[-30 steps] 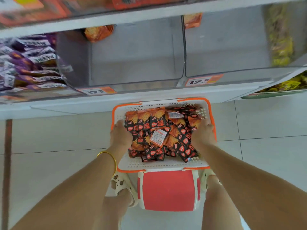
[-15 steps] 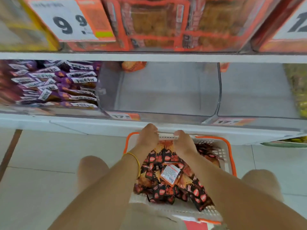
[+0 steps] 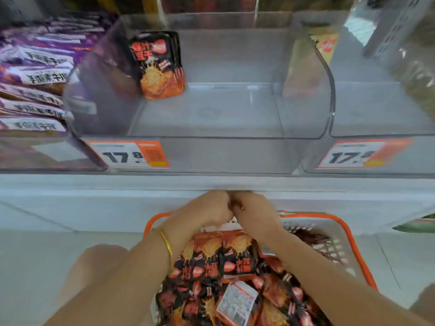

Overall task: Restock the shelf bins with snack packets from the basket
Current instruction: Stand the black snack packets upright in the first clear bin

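Note:
A white basket with an orange rim (image 3: 341,225) sits low in the view, heaped with orange-and-black snack packets (image 3: 226,274). My left hand (image 3: 207,210) and my right hand (image 3: 256,212) are side by side at the basket's far edge. Their knuckles touch and the fingers curl down around the rim there. Just above them is a clear shelf bin (image 3: 211,156). It holds only a few upright packets of the same snack (image 3: 157,67) at its back left.
Purple snack packets (image 3: 35,74) fill the bin to the left. Another clear bin (image 3: 376,114) stands to the right. Orange price tags (image 3: 129,154) sit on the bin fronts. The white shelf edge (image 3: 94,184) runs just beyond my hands.
My hands have moved from the sides of the packet pile to the basket's far rim and closed together. The view has moved up and nearer to the shelf bins.

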The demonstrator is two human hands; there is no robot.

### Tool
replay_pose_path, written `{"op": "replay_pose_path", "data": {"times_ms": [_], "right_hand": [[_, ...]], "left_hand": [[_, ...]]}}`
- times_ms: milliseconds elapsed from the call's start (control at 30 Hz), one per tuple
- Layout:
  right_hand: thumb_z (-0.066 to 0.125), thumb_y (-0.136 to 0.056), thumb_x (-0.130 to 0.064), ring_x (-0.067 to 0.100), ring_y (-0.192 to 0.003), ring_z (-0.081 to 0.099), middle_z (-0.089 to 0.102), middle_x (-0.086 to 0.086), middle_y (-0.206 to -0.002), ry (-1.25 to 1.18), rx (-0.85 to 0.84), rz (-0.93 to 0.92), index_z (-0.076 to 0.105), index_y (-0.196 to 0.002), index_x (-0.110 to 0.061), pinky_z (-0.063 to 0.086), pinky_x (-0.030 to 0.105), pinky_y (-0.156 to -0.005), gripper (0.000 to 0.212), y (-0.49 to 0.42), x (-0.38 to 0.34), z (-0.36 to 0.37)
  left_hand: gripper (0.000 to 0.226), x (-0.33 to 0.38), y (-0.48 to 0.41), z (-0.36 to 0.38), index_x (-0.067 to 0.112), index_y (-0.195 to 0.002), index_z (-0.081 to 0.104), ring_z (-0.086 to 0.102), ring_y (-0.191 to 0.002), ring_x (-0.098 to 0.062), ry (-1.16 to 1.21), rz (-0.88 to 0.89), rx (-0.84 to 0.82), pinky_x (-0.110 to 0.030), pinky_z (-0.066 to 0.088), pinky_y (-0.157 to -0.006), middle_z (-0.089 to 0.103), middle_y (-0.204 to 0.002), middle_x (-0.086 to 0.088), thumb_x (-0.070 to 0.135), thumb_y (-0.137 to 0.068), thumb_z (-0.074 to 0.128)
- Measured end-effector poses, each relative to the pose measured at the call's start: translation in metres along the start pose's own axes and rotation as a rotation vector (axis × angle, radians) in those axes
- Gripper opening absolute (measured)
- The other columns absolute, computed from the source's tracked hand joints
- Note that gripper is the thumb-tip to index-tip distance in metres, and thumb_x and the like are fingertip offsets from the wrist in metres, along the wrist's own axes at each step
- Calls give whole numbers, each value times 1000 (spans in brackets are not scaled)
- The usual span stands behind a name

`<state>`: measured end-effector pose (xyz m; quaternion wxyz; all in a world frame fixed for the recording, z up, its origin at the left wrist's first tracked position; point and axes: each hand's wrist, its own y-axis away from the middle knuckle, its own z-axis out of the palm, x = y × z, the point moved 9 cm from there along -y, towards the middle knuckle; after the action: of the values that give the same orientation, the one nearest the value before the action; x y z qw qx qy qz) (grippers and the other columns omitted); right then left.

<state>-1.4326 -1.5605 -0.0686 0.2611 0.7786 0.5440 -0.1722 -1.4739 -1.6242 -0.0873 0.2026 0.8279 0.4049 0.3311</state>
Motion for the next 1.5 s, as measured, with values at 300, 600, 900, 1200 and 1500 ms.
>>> {"op": "replay_pose_path", "data": {"times_ms": [300,600,900,1200,1500], "right_hand": [[47,-89,-17,17,-98,61,69,-7,-103,39,312,-129,69,-103,-27,48,29,-77,27,61,-39,-75],[48,-79,-14,34,-81,61,65,9,-86,314,883,-502,69,-93,-9,49,36,-68,25,85,-130,-165],[36,-93,-41,27,-90,62,65,3,-89,416,624,-427,70,-96,-19,30,35,-77,41,28,-120,-136],[37,-84,-40,25,-65,60,62,-2,-65,411,744,-464,69,-71,-20,32,30,-64,40,59,-131,-144],[52,-80,-26,28,-69,62,66,3,-73,242,729,-575,70,-78,-13,50,31,-61,22,87,-123,-137]], "left_hand": [[28,32,85,-68,22,-59,51,59,-75,-23,-15,122,451,-32,48,-69,56,-71,0,17,-86,50],[28,54,181,-149,18,-117,63,49,-110,-27,-228,332,1207,-36,32,-86,61,-115,-1,20,-89,57],[23,38,141,-147,28,-107,61,52,-103,-19,-243,232,1038,-32,22,-82,65,-103,6,20,-95,44],[24,43,169,-144,29,-105,61,52,-99,-16,-200,261,1045,-30,20,-76,66,-97,9,12,-92,50],[23,38,163,-123,26,-108,59,53,-109,-22,-216,118,861,-34,32,-86,66,-110,5,15,-93,45]]}}
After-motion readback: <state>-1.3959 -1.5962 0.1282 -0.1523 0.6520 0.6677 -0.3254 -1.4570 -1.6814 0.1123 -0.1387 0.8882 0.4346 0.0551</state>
